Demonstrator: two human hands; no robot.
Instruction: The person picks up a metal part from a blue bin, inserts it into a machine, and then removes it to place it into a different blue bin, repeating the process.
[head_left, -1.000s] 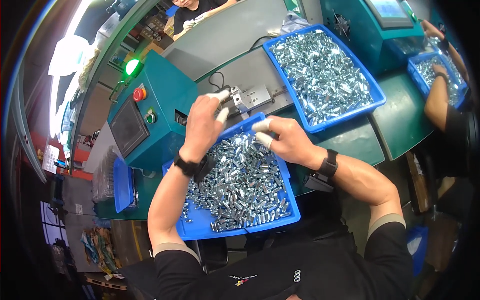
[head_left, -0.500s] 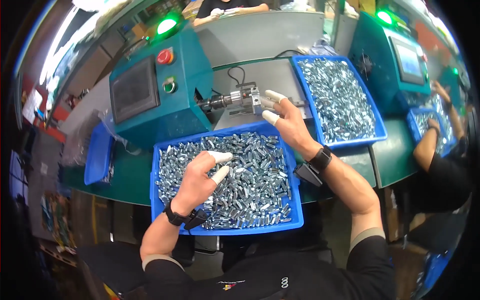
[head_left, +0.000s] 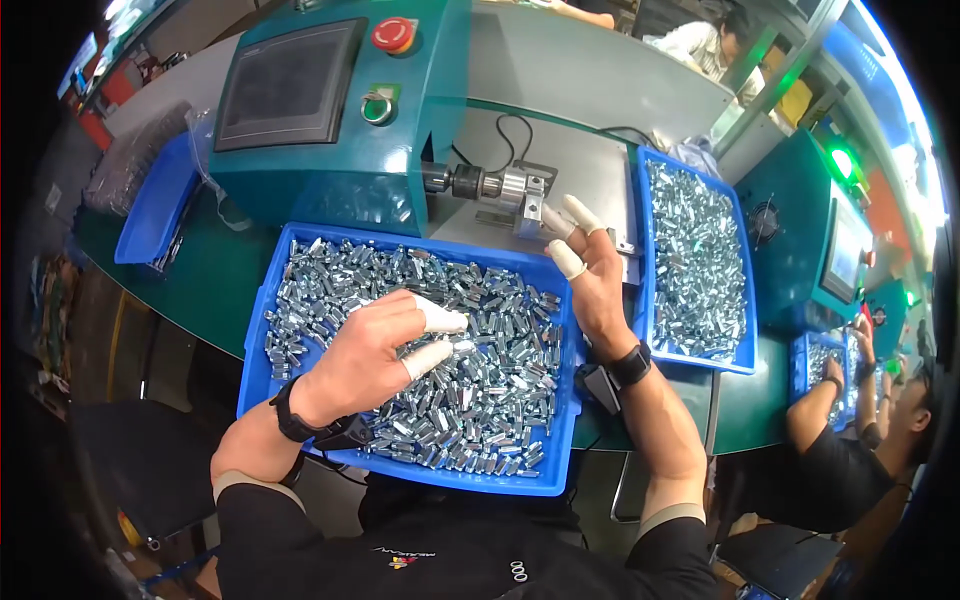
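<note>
My left hand [head_left: 365, 350], with pale covers on thumb and forefinger, is over the blue tray [head_left: 400, 478] of small shiny metal pieces [head_left: 470, 410]. Its thumb and forefinger curl toward each other; whether a piece sits between the tips I cannot make out. My right hand [head_left: 600, 290] is raised beside the tray's far right corner, its covered fingers apart. Those fingertips are close to the metal clamping fixture [head_left: 530, 205] at the end of the machine's spindle [head_left: 465, 182]. Whether they touch the fixture is not plain.
The green machine [head_left: 320, 185] has a dark screen [head_left: 290, 85], a red stop button [head_left: 393, 36] and a green button [head_left: 376, 107]. A second blue tray [head_left: 745, 300] of metal pieces stands right. Another blue tray [head_left: 160, 200] lies left. A co-worker [head_left: 850, 450] sits right, near another machine [head_left: 820, 230].
The view has shifted, so the machine appears nearer and the right-hand co-worker shows more. My left hand stays over the tray; my right hand stays by the fixture, fingers still apart.
</note>
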